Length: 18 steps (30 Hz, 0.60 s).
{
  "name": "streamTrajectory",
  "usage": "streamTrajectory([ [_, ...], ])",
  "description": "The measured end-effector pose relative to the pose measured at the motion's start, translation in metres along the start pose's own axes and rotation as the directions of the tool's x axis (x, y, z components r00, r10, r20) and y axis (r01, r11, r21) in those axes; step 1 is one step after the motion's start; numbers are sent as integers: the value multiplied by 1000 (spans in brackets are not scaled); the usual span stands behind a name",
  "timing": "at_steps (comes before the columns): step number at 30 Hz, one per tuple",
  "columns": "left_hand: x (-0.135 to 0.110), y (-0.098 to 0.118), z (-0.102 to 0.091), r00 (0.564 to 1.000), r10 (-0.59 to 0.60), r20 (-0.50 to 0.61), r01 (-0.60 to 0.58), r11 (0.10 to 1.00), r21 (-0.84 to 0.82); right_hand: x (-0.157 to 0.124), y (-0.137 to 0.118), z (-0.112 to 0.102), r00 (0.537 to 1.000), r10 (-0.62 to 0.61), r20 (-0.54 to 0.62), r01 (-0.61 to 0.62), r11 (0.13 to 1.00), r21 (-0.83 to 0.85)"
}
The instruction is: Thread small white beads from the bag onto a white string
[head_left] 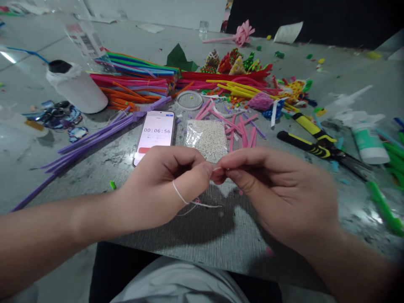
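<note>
My left hand is closed, its thumb and forefinger pinching a thin white string. The string loops round the thumb, and a loose end trails below it. Close by, the fingertips of my right hand are pinched together on the string, near the left fingertips. Whether a bead sits between the fingers is too small to tell. Just beyond both hands lies a clear bag of small white beads. A phone showing a timer lies left of the bag.
Purple pipe cleaners lie at left, near a white bottle. Pink strips are scattered behind the beads. Yellow-black pliers and a green-labelled bottle are at right. Bundled coloured pipe cleaners lie farther back.
</note>
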<state>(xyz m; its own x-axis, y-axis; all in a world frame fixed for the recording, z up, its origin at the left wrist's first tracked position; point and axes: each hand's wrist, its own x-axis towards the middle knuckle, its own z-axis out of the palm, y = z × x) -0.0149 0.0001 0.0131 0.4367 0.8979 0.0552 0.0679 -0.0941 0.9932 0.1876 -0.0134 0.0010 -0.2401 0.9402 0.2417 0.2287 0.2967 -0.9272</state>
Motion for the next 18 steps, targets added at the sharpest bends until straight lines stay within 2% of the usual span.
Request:
streamTrajectory([
  [5, -2, 2, -2, 1000, 14, -9, -13, 996, 85, 0, -1, 0, 1000, -14, -20, 12, 995, -97],
  [9, -3, 4, -2, 998, 53, -24, -48, 982, 183, -1, -3, 0, 999, 4, -32, -7, 995, -97],
  [18, -3, 3, -1, 997, 75, -6, -71, 964, 256, -2, -5, 0, 999, 19, -37, -22, 996, -85],
])
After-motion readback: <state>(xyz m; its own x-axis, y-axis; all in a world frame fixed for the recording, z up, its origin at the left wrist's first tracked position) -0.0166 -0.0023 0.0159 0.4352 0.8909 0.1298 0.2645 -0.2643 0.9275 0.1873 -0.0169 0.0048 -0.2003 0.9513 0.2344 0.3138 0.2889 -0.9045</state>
